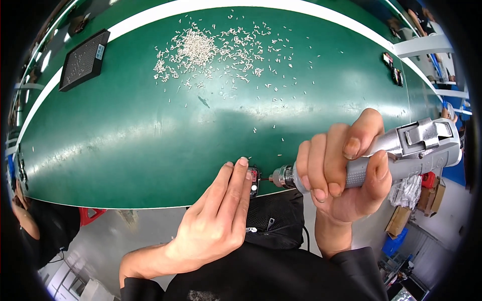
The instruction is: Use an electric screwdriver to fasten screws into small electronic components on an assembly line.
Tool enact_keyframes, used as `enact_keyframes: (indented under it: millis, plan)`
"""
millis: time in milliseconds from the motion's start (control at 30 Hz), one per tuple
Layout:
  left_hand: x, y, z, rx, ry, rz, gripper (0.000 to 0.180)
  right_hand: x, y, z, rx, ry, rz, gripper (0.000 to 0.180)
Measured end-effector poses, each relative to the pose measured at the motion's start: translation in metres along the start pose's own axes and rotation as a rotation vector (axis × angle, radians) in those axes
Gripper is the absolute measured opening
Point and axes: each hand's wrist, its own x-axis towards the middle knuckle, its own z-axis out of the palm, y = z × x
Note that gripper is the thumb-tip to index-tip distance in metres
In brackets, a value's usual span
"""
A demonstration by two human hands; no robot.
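Note:
My right hand (pixel 334 158) is closed around a grey hand tool (pixel 416 155) with a metal lever along its top. From the tool's metal collar (pixel 282 177) a thin red needle tip points left. The tip reaches the side of a small black device (pixel 254 188) with red parts and a white round spot, at the table's near edge. Close together, the long fingers of my left hand (pixel 216 210) press on this device and cover its left side. My left thumb is hidden beneath the hand.
Many small white pins (pixel 198 47) lie in a loose heap on the green table (pixel 125 135), with stragglers toward me. A black tray (pixel 85 60) sits at the far left. Small black devices (pixel 396 76) lie far right. Another person's arm (pixel 26 220) shows at the left edge.

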Motion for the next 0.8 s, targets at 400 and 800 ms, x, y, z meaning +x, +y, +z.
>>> enact_keyframes:
  millis: [400,800]
  plan:
    - [-0.002,-0.001,0.006,-0.041,0.055,-0.024,0.032,0.006,0.014,-0.005,0.039,-0.005,0.002,0.027]
    - [-0.003,-0.006,0.003,-0.112,0.067,-0.017,0.037,0.010,0.012,0.012,-0.038,-0.061,0.039,0.022]
